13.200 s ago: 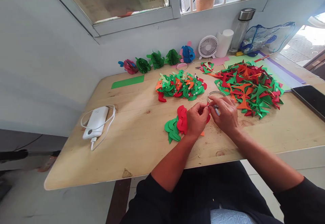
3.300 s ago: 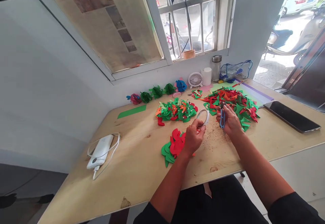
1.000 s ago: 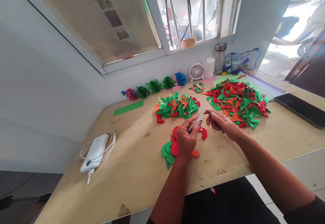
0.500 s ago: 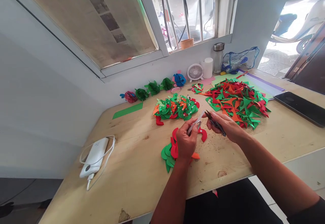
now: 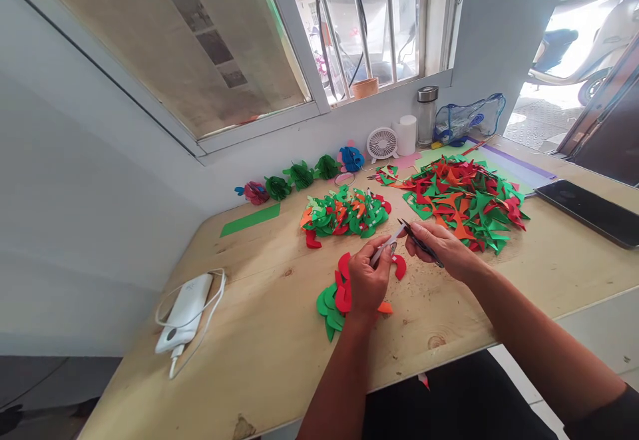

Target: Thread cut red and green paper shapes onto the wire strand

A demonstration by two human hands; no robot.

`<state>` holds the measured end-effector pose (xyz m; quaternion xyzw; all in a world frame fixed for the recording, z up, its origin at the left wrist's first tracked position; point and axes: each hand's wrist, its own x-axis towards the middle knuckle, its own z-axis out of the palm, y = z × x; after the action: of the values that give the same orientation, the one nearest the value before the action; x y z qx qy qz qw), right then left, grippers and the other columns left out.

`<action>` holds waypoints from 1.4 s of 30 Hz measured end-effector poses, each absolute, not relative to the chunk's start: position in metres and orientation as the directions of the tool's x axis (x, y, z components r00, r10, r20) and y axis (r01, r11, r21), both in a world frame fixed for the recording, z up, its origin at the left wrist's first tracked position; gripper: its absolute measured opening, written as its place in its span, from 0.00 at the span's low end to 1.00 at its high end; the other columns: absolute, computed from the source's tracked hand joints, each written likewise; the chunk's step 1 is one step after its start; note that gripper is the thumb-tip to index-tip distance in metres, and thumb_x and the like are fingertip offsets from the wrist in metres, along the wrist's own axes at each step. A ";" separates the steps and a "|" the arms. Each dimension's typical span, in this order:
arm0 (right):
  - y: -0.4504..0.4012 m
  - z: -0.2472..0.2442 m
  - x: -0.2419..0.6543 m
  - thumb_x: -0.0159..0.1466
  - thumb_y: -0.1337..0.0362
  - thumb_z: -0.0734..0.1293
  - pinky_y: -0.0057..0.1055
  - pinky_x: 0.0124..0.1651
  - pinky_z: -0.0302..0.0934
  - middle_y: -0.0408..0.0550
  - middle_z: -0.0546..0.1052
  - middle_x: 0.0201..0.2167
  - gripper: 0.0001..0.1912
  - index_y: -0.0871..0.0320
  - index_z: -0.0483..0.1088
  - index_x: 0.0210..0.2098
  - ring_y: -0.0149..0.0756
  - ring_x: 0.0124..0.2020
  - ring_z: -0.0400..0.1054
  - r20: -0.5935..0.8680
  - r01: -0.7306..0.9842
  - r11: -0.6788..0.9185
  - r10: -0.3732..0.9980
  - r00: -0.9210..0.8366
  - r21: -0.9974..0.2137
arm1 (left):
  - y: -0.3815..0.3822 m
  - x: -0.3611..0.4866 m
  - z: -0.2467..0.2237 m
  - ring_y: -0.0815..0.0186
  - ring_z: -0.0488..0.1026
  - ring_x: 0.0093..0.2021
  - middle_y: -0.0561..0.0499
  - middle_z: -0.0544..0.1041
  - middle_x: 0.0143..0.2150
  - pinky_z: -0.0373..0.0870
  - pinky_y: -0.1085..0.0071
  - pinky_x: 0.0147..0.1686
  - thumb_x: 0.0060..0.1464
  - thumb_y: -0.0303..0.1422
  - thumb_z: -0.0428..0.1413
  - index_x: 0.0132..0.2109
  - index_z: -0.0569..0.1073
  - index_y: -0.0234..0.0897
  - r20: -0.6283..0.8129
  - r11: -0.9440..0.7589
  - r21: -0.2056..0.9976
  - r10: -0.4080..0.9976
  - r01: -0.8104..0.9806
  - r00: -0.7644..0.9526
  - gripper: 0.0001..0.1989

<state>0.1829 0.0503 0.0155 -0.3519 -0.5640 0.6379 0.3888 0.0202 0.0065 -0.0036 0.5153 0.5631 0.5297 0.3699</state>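
Note:
My left hand (image 5: 369,277) pinches a narrow white strip (image 5: 387,248), which looks like tape, its free end pointing up to the right. Closed around small dark scissors (image 5: 423,245), my right hand (image 5: 444,247) keeps their tips at the strip's upper end. The blades look slightly parted. Under and beside my left hand lie curved red paper pieces (image 5: 343,297), green ones (image 5: 327,307) and a bit of orange; my hand hides part of them. Just beyond is a heap of cut green, red and orange pieces (image 5: 349,212), several bearing small white patches.
Paper offcuts (image 5: 469,200) form a large pile at right, near a black phone (image 5: 589,210). A white power bank (image 5: 184,310) with cable lies left. Along the wall stand folded paper figures (image 5: 299,175), a small fan (image 5: 382,144), a glass bottle (image 5: 426,117) and a clear pouch (image 5: 469,120).
The scissors' tips have shifted slightly left against the strip's end, and their blades look a little more apart. Both hands keep their holds; the view has moved slightly.

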 end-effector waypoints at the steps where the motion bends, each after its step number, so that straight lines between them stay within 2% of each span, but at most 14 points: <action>1: 0.050 0.016 0.183 0.62 0.45 0.60 0.24 0.17 0.41 0.41 0.67 0.21 0.23 0.60 0.72 0.37 0.22 0.16 0.49 -0.013 -0.097 -0.063 0.893 -0.449 -0.993 | 0.007 0.020 -0.003 0.71 0.70 0.26 0.50 0.77 0.29 0.66 0.79 0.24 0.50 0.40 0.57 0.45 0.77 0.34 0.123 -0.086 0.979 0.973 0.184 -0.195 0.18; 5: 0.050 0.017 0.182 0.62 0.46 0.60 0.24 0.17 0.41 0.40 0.66 0.20 0.23 0.60 0.72 0.36 0.22 0.16 0.49 -0.011 -0.077 -0.051 0.894 -0.448 -0.996 | 0.007 0.021 -0.002 0.71 0.71 0.26 0.50 0.77 0.29 0.67 0.79 0.24 0.51 0.39 0.56 0.45 0.77 0.34 0.145 -0.108 0.974 0.973 0.199 -0.182 0.17; 10: 0.051 0.016 0.181 0.61 0.45 0.61 0.25 0.16 0.38 0.39 0.64 0.18 0.22 0.60 0.69 0.30 0.22 0.15 0.46 -0.007 -0.081 -0.046 0.904 -0.428 -0.996 | 0.007 0.021 -0.001 0.71 0.71 0.26 0.50 0.77 0.29 0.67 0.79 0.24 0.53 0.38 0.55 0.45 0.77 0.34 0.186 -0.147 0.964 0.969 0.223 -0.165 0.17; 17: 0.052 0.015 0.181 0.61 0.45 0.61 0.25 0.17 0.35 0.37 0.60 0.16 0.22 0.60 0.70 0.32 0.21 0.15 0.43 -0.005 -0.048 -0.028 0.908 -0.418 -0.998 | 0.006 0.021 -0.003 0.73 0.69 0.24 0.51 0.77 0.30 0.64 0.81 0.22 0.54 0.39 0.54 0.46 0.77 0.33 0.185 -0.148 0.964 0.971 0.223 -0.153 0.17; 24: 0.051 0.016 0.179 0.61 0.46 0.61 0.25 0.18 0.38 0.36 0.60 0.16 0.21 0.60 0.70 0.33 0.23 0.16 0.45 0.023 -0.002 0.023 0.929 -0.370 -1.000 | 0.008 0.022 -0.006 0.73 0.68 0.25 0.50 0.76 0.29 0.60 0.81 0.20 0.54 0.43 0.55 0.44 0.76 0.33 0.168 -0.137 0.972 0.973 0.192 -0.156 0.18; 32: 0.052 0.014 0.179 0.63 0.51 0.59 0.26 0.22 0.46 0.38 0.62 0.17 0.18 0.59 0.68 0.29 0.26 0.19 0.51 0.144 0.176 0.205 0.941 -0.307 -0.963 | 0.007 0.023 -0.006 0.73 0.67 0.22 0.52 0.74 0.25 0.57 0.80 0.17 0.51 0.46 0.56 0.40 0.77 0.34 0.172 -0.135 0.975 0.963 0.178 -0.209 0.19; 42: 0.054 0.007 0.180 0.63 0.51 0.60 0.27 0.24 0.49 0.40 0.64 0.21 0.18 0.59 0.69 0.39 0.28 0.22 0.53 0.259 0.404 0.332 0.939 -0.227 -0.852 | 0.007 0.022 -0.003 0.72 0.69 0.25 0.52 0.74 0.27 0.60 0.80 0.19 0.52 0.43 0.56 0.40 0.76 0.34 0.185 -0.149 0.976 0.953 0.161 -0.240 0.16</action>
<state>0.1798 0.0542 0.0073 -0.4733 -0.7096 0.3313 0.4034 0.0215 0.0074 -0.0029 0.5066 0.5500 0.5636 0.3511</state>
